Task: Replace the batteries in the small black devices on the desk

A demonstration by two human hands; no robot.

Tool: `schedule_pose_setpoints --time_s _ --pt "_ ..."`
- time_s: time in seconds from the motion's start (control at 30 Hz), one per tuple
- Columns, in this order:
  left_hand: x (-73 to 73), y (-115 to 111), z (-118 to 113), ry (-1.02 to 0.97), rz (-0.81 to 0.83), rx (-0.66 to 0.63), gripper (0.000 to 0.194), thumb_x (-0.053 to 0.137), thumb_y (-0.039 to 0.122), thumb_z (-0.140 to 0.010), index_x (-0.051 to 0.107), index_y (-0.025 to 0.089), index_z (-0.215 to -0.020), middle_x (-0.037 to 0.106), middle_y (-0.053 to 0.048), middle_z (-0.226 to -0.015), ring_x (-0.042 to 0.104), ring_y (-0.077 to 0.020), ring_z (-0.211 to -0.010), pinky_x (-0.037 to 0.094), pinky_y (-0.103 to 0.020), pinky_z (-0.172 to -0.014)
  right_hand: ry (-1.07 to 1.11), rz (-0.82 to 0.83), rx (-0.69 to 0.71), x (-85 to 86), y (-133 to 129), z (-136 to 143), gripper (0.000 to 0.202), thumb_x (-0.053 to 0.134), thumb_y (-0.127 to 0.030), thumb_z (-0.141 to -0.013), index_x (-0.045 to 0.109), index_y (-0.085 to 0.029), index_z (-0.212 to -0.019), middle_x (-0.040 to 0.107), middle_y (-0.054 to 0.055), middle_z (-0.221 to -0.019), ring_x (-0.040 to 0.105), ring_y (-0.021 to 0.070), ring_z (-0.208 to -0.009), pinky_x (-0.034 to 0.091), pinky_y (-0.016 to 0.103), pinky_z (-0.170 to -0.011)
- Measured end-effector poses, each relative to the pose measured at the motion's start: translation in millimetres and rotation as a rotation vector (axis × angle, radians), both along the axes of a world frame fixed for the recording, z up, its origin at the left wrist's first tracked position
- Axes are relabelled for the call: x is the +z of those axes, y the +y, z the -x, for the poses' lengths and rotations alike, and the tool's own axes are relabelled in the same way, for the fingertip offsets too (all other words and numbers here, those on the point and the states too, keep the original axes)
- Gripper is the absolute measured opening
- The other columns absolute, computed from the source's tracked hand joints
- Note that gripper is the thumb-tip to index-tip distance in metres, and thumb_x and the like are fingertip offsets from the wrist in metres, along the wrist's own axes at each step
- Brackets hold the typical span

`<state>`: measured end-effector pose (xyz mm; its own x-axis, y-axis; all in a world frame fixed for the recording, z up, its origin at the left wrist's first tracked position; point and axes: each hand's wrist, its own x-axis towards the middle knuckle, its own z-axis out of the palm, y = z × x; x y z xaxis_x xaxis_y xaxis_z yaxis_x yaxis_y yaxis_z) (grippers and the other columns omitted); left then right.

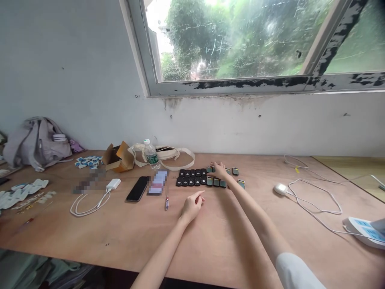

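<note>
Two rows of small black devices [190, 181] lie on the wooden table, the ones further right showing green-grey faces with yellow edges [216, 182]. My right hand [219, 171] reaches over the right part of the back row, fingers spread, fingertips at or just above the devices; exact contact is too small to tell. A few loose green-grey pieces [235, 171] lie to its right. Nearer to me, my left hand [192, 206] is over the table in front of the rows, index finger stretched out and the others loosely bent, with nothing visible in it.
Left of the rows are a pen [167, 203], a sheet [157, 182], a black phone [138, 189] and a white cable [87, 212]. Behind stand a bottle [152, 155], a bag strap and an open box [120, 158]. A white mouse-like object [280, 189] and power strip [365, 232] lie right.
</note>
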<state>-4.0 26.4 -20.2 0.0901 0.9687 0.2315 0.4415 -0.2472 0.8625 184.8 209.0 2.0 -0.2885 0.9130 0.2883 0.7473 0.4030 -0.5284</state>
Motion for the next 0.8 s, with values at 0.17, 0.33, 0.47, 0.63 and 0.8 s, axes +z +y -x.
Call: schedule_pose_setpoints --time_s 0.17,0.33,0.47,0.63,0.8 --pt "-0.6 1 0 0.014 0.011 0.0 0.033 0.04 0.019 -0.087 0.064 0.018 -0.109 0.07 -0.003 -0.081 0.066 -0.0138 -0.072 0.053 -0.025 -0.07 0.027 -0.048 -0.075 4.1 -19 -33 0.069 0.07 -0.051 -0.068 0.046 -0.025 -0.127 0.06 0.009 -0.12 0.04 0.0339 -0.114 0.031 0.048 -0.092" --pt "1.0 1 -1 0.017 0.008 -0.015 0.032 0.042 0.019 -0.085 0.065 0.017 -0.107 0.071 -0.004 -0.083 0.066 -0.0145 -0.073 0.053 -0.025 -0.07 0.033 -0.04 -0.23 -8.8 -58 -96 0.063 0.069 -0.054 -0.065 0.053 -0.017 -0.113 0.062 0.012 -0.102 0.048 0.0332 -0.104 0.039 0.044 -0.087" --pt "3.0 1 0 0.024 0.007 -0.008 0.032 0.042 0.02 -0.085 0.066 0.016 -0.105 0.071 -0.004 -0.081 0.066 -0.0149 -0.071 0.053 -0.026 -0.069 0.113 0.021 -0.221 -26.6 -88 -135 0.071 0.074 -0.05 -0.061 0.048 -0.017 -0.119 0.057 0.014 -0.116 0.048 0.0312 -0.112 0.042 0.043 -0.09" --pt "5.9 -2 1 0.041 -0.002 0.012 0.031 0.042 0.02 -0.084 0.066 0.017 -0.102 0.071 -0.003 -0.078 0.066 -0.0153 -0.07 0.053 -0.026 -0.067 0.301 0.007 -0.203 -41.4 -111 -144 0.067 0.072 -0.045 -0.065 0.047 -0.02 -0.121 0.061 0.01 -0.112 0.054 0.026 -0.108 0.043 0.042 -0.091" --pt "8.1 -6 1 0.096 -0.013 0.002 0.031 0.042 0.02 -0.084 0.066 0.018 -0.103 0.072 -0.003 -0.08 0.067 -0.0161 -0.073 0.053 -0.027 -0.07 0.34 0.008 -0.199 -42.1 -151 -118 0.071 0.074 -0.041 -0.062 0.045 -0.02 -0.123 0.061 0.008 -0.105 0.057 0.0245 -0.1 0.044 0.042 -0.09"
